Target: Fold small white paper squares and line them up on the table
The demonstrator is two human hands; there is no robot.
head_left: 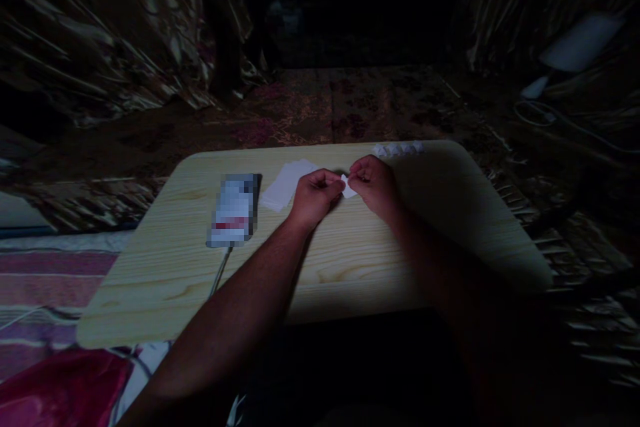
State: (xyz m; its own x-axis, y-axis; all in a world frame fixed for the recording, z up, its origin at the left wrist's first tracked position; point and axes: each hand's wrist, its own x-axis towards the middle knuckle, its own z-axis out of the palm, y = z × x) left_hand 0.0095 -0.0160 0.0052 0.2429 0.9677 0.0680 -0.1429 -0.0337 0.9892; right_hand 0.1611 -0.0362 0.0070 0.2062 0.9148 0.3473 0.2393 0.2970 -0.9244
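Between my two hands is a small piece of folded white paper (349, 191), held just above the wooden table. My left hand (316, 197) pinches its left side with thumb and forefinger. My right hand (374, 185) has its fingers closed on the paper's right side. Just left of my left hand lies a loose stack of white paper sheets (283, 185). Beyond my right hand, several small folded white paper pieces (399, 148) stand in a row near the far edge. The paper's exact folds are too dim to make out.
A phone (233, 210) with a blurred screen lies on the left of the light wooden table (165, 267), a cable running from its near end. A white lamp (580, 43) stands at the far right. Patterned curtains (140, 20) hang behind, and striped bedding (50, 280) lies left.
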